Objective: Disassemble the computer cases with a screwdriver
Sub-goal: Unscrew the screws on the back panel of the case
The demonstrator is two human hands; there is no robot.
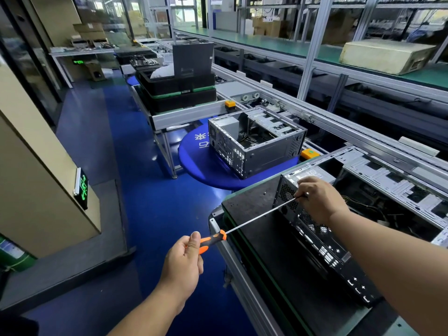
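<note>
An open computer case (378, 195) lies on a black mat (274, 241) on the workbench at the right, its perforated rear panel facing me. My left hand (184, 263) grips the orange and black handle of a long screwdriver (257, 218). The thin metal shaft runs up and right to the case's rear panel. My right hand (320, 198) rests on the top rear corner of the case and pinches the shaft near its tip. The tip itself is hidden by my fingers.
A second open computer case (257, 139) stands on a round blue stool (211, 170) ahead. Stacked black trays (179, 93) sit on a metal table beyond it. A conveyor line (339, 122) with aluminium posts runs along the right. Blue floor (135, 180) stretches on the left beside beige cabinets.
</note>
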